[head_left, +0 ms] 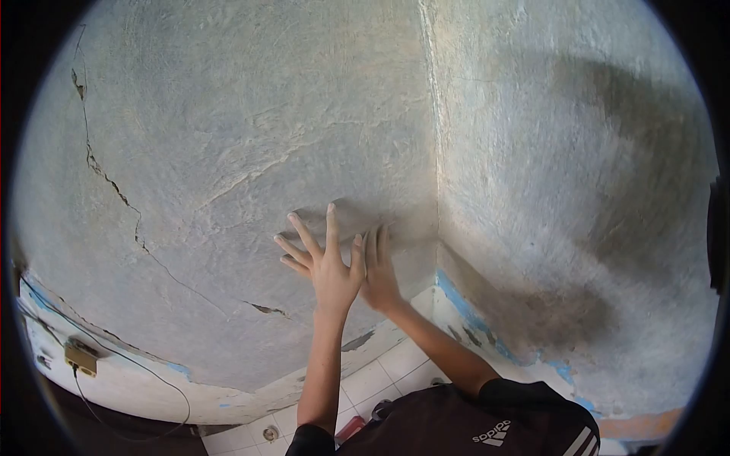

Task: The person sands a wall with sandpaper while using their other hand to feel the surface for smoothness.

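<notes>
My left hand [331,270] has its fingers spread, and its tips reach the rough grey plaster wall [251,91] in front of me. Just to its right, my right hand [379,273] is stretched out with its fingers close together, partly behind the left thumb. Both hands appear empty, though the right palm is hidden. A raised ridge in the plaster [251,175] runs diagonally above the left fingers. To the right of the hands is the corner [436,152] where two walls meet.
A long crack [114,186] runs down the left of the wall. Low on the left, a yellowish socket box [80,357] has a dark cable [163,378]. Blue paint [460,300] peels near the right wall's base. White tiles [372,384] and a red object [350,428] lie below.
</notes>
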`<state>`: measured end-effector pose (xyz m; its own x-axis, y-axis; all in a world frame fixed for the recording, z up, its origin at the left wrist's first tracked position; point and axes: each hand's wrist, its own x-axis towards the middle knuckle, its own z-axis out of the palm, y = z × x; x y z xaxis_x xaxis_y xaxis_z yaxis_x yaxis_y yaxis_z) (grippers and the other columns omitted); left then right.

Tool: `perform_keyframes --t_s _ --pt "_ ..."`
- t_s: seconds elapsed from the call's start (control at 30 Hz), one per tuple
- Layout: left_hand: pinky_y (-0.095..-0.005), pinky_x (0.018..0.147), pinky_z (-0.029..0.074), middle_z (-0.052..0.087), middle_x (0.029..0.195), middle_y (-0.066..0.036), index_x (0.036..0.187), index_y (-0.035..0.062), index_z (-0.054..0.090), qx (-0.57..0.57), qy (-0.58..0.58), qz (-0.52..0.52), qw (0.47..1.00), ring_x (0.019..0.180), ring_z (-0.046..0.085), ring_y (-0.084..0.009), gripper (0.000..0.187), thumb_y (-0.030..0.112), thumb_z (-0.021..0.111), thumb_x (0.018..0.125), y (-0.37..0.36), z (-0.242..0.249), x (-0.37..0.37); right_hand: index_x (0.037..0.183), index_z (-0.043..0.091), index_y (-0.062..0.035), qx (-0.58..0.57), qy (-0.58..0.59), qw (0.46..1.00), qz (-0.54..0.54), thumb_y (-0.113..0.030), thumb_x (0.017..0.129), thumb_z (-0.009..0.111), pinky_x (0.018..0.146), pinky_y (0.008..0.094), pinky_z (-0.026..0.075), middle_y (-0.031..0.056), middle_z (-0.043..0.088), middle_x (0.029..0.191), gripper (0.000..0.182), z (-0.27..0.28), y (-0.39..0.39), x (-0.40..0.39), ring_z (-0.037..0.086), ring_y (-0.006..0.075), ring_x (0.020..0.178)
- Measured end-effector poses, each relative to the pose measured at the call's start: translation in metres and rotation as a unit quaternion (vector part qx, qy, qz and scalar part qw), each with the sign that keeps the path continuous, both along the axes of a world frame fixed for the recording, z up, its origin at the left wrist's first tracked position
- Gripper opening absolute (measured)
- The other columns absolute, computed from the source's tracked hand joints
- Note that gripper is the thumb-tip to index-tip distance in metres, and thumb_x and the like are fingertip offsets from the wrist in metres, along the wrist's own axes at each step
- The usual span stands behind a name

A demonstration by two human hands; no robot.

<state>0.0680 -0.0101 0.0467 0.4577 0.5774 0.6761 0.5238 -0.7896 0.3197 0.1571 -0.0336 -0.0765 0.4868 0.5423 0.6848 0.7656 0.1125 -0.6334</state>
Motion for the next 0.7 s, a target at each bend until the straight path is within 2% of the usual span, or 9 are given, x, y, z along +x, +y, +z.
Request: perform_keyframes --t_s 0.13,0.2,0.3,0.43,0.5,0.53,0.6,0.63,0.7 --pt "-0.0811 0.107 -0.005 -0.003 0.170 -0.024 0.157 0.0286 0.041 -0.002 -0.005 0.016 1.000 0.147 -0.020 -0.0592 0.064 0.042 0.062 0.098 0.000 -0.003 0.005 0.155 0.022 0.0125 -0.063 -0.019 0.998 0.021 -0.020 0.102 0.047 0.118 0.0685 0.011 0.0406 0.012 0.160 0.066 0.005 -0.014 0.014 0.008 0.0617 0.147" --pt "-0.0808 0.107 -0.005 -0.001 0.169 -0.025 0.156 0.0277 0.043 -0.001 -0.009 0.020 1.000 0.147 -0.018 -0.0601 0.062 0.041 0.061 0.098 0.001 -0.005 0.004 0.155 0.024 0.0108 0.042 -0.142 0.985 -0.089 -0.022 0.103 0.048 0.119 0.0674 0.014 0.0393 0.016 0.159 0.067 0.043 -0.004 0.044 0.012 0.0604 0.147" --pt "-0.0793 0.108 -0.007 0.001 0.169 -0.025 0.155 0.0259 0.045 -0.009 -0.023 0.015 1.000 0.148 -0.017 -0.0600 0.060 0.040 0.060 0.099 0.000 -0.002 0.004 0.156 0.022 0.0085 0.098 -0.070 0.992 -0.048 -0.021 0.104 0.048 0.120 0.0625 0.017 0.0399 0.014 0.160 0.066 0.107 -0.001 0.070 0.010 0.0594 0.148" --pt "-0.0755 0.111 -0.007 0.004 0.170 -0.024 0.155 0.0240 0.045 -0.024 -0.031 0.007 0.999 0.149 -0.016 -0.0572 0.056 0.041 0.055 0.102 0.002 -0.003 0.001 0.155 0.026 0.0073 0.055 -0.066 0.996 -0.003 -0.022 0.102 0.052 0.118 0.0632 0.022 0.0408 0.017 0.159 0.065 0.094 -0.010 0.061 0.014 0.0608 0.147" --pt "-0.0744 0.112 -0.007 0.004 0.170 -0.024 0.155 0.0239 0.045 -0.029 -0.034 0.011 0.999 0.150 -0.015 -0.0566 0.055 0.040 0.053 0.103 0.001 -0.005 0.001 0.156 0.026 0.0068 -0.054 -0.164 0.983 -0.055 -0.030 0.103 0.054 0.116 0.0601 0.031 0.0389 0.021 0.158 0.070 0.052 -0.020 0.047 0.023 0.0591 0.145" --pt "-0.0733 0.113 -0.007 0.005 0.170 -0.023 0.155 0.0239 0.045 -0.032 -0.034 0.011 0.999 0.150 -0.015 -0.0559 0.053 0.039 0.051 0.105 0.001 -0.006 0.001 0.156 0.026 0.0068 -0.028 -0.117 0.992 -0.024 -0.030 0.102 0.057 0.117 0.0616 0.027 0.0386 0.021 0.158 0.072 0.048 -0.023 0.044 0.022 0.0590 0.146" --pt "-0.0728 0.114 -0.007 0.005 0.170 -0.023 0.156 0.0234 0.045 -0.041 -0.036 0.009 0.998 0.151 -0.014 -0.0549 0.052 0.038 0.049 0.106 -0.002 -0.008 -0.003 0.156 0.026 0.0065 0.002 -0.163 0.985 -0.055 -0.030 0.102 0.057 0.118 0.0625 0.024 0.0387 0.021 0.158 0.072 0.060 -0.012 0.056 0.021 0.0588 0.146" --pt "-0.0722 0.114 -0.007 0.005 0.170 -0.022 0.156 0.0229 0.045 -0.049 -0.038 0.002 0.998 0.151 -0.014 -0.0539 0.051 0.037 0.047 0.106 -0.001 -0.006 -0.003 0.156 0.026 0.0063 0.035 -0.207 0.974 -0.091 -0.030 0.101 0.057 0.118 0.0634 0.022 0.0389 0.020 0.158 0.073 0.077 -0.005 0.066 0.020 0.0587 0.147" --pt "-0.0716 0.115 -0.007 0.005 0.170 -0.021 0.156 0.0221 0.044 -0.058 -0.046 -0.007 0.997 0.152 -0.013 -0.0530 0.051 0.037 0.046 0.107 -0.004 -0.003 -0.005 0.155 0.025 0.0084 0.123 -0.160 0.975 -0.089 -0.030 0.102 0.056 0.119 0.0640 0.018 0.0395 0.019 0.159 0.072 0.141 0.001 0.089 0.018 0.0585 0.147"
